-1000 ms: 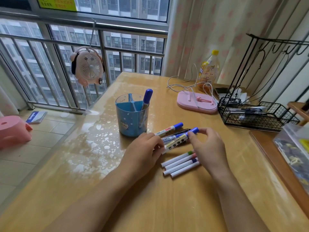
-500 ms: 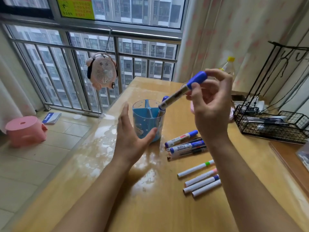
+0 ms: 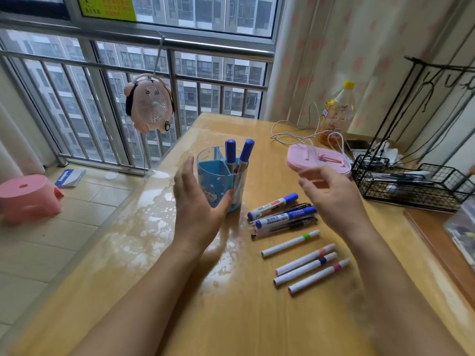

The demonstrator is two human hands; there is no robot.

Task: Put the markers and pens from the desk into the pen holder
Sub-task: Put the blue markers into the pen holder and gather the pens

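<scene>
Both your hands empty at the pen holder.
Your left hand (image 3: 198, 201) cups the translucent blue plastic pen holder (image 3: 221, 181), fingers spread; your right hand (image 3: 331, 196) hovers slack above cylindrical markers (image 3: 285, 217) lying on the glossy wooden desk (image 3: 154, 253) by the barred window (image 3: 102, 104).

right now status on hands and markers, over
Left hand open against pen holder, right hand open, empty. Two blue markers in holder. Markers and pens on desk remain. Nothing in the way.

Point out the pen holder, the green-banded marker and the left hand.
pen holder (image 3: 214, 179), head view, on its blue front wall.
green-banded marker (image 3: 288, 244), head view, on its white barrel.
left hand (image 3: 196, 201), head view, on its back.
</scene>
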